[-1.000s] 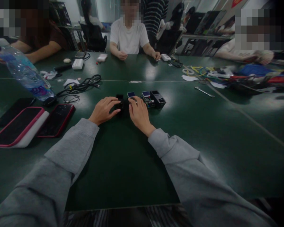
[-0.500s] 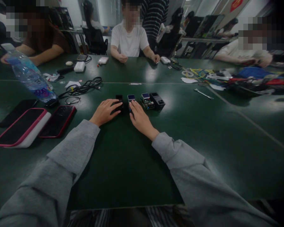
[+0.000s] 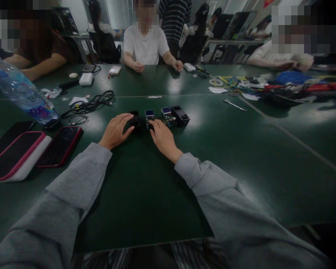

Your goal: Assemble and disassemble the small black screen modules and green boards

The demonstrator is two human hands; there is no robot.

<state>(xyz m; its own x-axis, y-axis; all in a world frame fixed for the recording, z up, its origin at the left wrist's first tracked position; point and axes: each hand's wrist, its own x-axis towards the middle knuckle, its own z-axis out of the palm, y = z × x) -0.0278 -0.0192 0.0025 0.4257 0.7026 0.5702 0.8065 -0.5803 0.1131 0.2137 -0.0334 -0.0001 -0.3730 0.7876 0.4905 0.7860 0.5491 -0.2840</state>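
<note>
Both hands drawn slightly nearer | left hand [image 3: 115,130] fingers on black module [image 3: 134,120] | right hand [image 3: 162,138] fingertips at blue-screen module [image 3: 149,116] | labels unreadable

One head-worn camera looks forward and down along the person's grey sleeves across the green counter [image 3: 145,194]. Both hands sit at mid-frame, fairly near; seated people line the far edge.
</note>
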